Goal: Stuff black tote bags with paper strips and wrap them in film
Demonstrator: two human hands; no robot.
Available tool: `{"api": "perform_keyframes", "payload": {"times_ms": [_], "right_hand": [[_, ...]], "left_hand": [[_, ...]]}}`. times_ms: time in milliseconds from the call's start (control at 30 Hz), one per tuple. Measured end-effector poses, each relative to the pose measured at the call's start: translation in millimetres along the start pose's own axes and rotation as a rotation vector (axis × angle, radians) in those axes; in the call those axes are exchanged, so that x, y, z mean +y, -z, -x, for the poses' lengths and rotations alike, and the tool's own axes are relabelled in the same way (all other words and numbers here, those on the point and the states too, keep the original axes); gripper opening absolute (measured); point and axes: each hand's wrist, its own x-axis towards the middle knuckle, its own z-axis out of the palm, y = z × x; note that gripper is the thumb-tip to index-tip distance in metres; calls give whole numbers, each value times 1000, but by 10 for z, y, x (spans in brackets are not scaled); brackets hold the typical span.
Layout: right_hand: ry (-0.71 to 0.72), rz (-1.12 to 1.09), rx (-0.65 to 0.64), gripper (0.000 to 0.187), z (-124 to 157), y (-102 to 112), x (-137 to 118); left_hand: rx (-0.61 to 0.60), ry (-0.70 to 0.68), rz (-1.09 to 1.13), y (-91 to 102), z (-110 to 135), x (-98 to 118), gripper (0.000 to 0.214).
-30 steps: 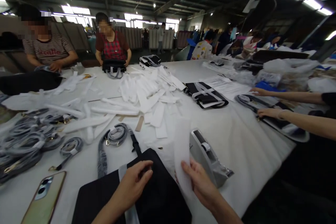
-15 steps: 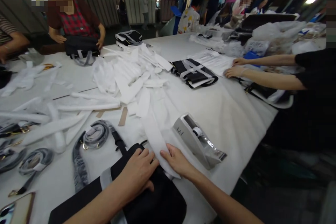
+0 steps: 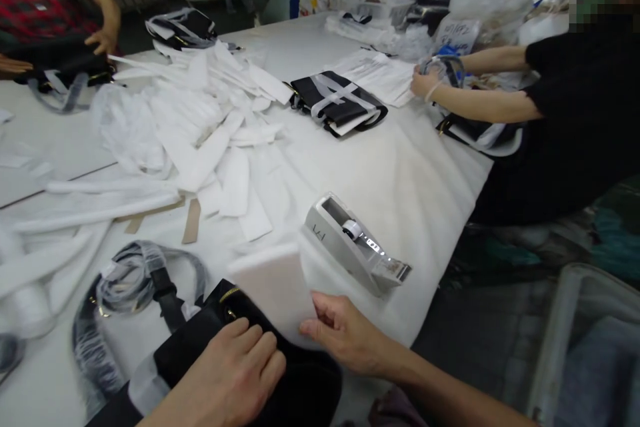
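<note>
A black handbag (image 3: 305,380) lies at the bottom of the view, with a gold zipper (image 3: 229,295) showing at its upper edge. My left hand (image 3: 235,370) is closed over that edge, fingers curled and the thumb hidden. Between the thumb and fingers of my right hand (image 3: 345,333) is a white foam sheet (image 3: 275,287), raised at the bag's upper edge and partly blurred. Close to the bag's left side rests a plastic-wrapped strap (image 3: 125,287), coiled. A grey tape dispenser (image 3: 333,230) stands just beyond my right hand.
White foam pieces (image 3: 200,140) are heaped at mid-table. Beyond the dispenser lies another black bag (image 3: 340,100) crossed with pale strips. A co-worker's hands (image 3: 425,83) hold a wrapped strap at the right. The table edge (image 3: 450,243) slopes down there, above a pale bin (image 3: 550,333).
My right hand has lifted the foam sheet off the table toward the bag's edge. My left hand's fingers have curled more. The view has tilted down and shifted; the co-worker now holds a strap.
</note>
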Motion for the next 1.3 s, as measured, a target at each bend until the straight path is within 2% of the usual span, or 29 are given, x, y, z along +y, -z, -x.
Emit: {"api": "perform_keyframes", "payload": {"times_ms": [100,200,400,567,700,800,900,1000,1100,1167,1233,1300], "right_hand": [[-64,-207,-152,30,-16,-52,112],[-119,-214,-122,28,7,-65,158],[-80,197,87,11,82,-106,256],[-136,404,-71,27,37,-143,281],[-127,680,-175,22,-45,-158,200],[-86,929,-211,16,-63,-163,96],[-15,1040,-222,18,-1,-184,-28],[73,935,-156,32,78,-259,-143],[119,676,-58,47,67,-395,-185],[117,512,2,39,5,-495,-144],[91,392,91,26,-70,-574,-60],[34,334,187,32,-139,-619,31]], "left_hand": [[-1,16,-38,-28,22,10,13],[24,38,-73,-52,52,20,13],[131,61,-43,-68,71,35,18],[174,56,-37,-121,85,61,20],[235,39,-73,-107,71,50,11],[210,52,-122,-63,26,-18,9],[175,67,-137,-64,-14,-102,11],[142,48,-113,-119,-30,-138,9],[126,68,-83,-147,-37,-123,9],[136,91,-30,-104,-34,-123,7],[153,98,126,-11,-8,-174,8],[225,178,355,96,46,-296,16]]}}
